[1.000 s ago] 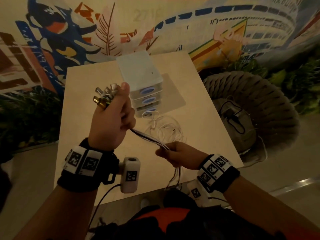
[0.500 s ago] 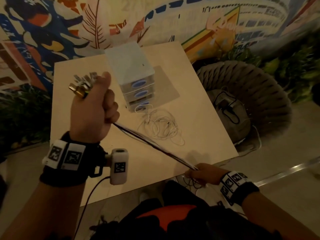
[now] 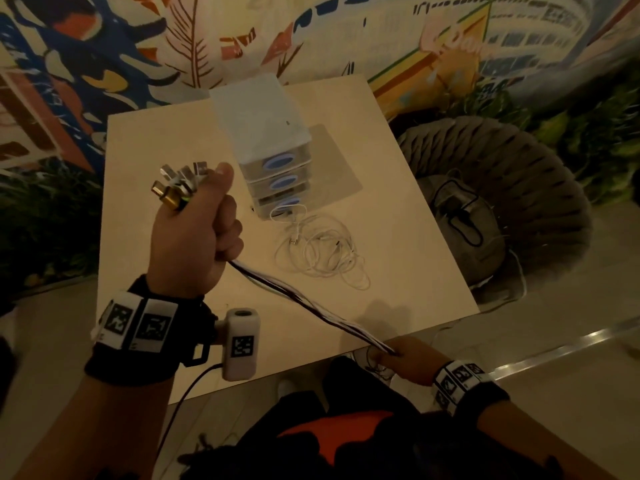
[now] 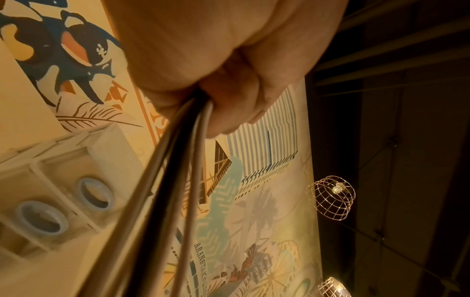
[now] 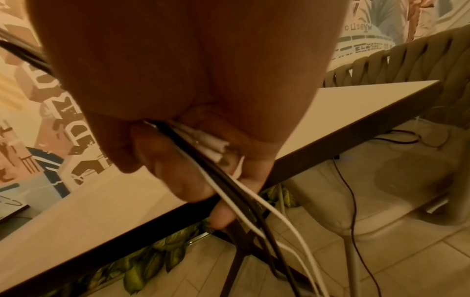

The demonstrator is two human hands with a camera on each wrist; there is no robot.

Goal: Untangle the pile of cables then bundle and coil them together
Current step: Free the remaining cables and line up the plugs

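Cables run in one tight, straight bunch between the two hands. The long line of the bunch goes from about 10 o'clock down to 4 o'clock in the head view.

At the top end, the left hand is a fist wrapped around the bunch. The plugs stick out above its thumb like a little bouquet. In the left wrist view the cords come out from under its curled fingers.

At the low end, the right hand is closed around the same bunch, just past the near edge of the table. In the right wrist view, white and black cords slip out below its fingers and hang down toward the floor.

So the loose tails are at 4 o'clock from the left hand, and the right hand is the nearer one to them. I think the next move is to bring that low end back up toward the fist to start a loop.

A second pile of white cable lies loose on the table, at 6 o'clock from the drawer box, touching its bottom drawer. It is not in the bunch yet.
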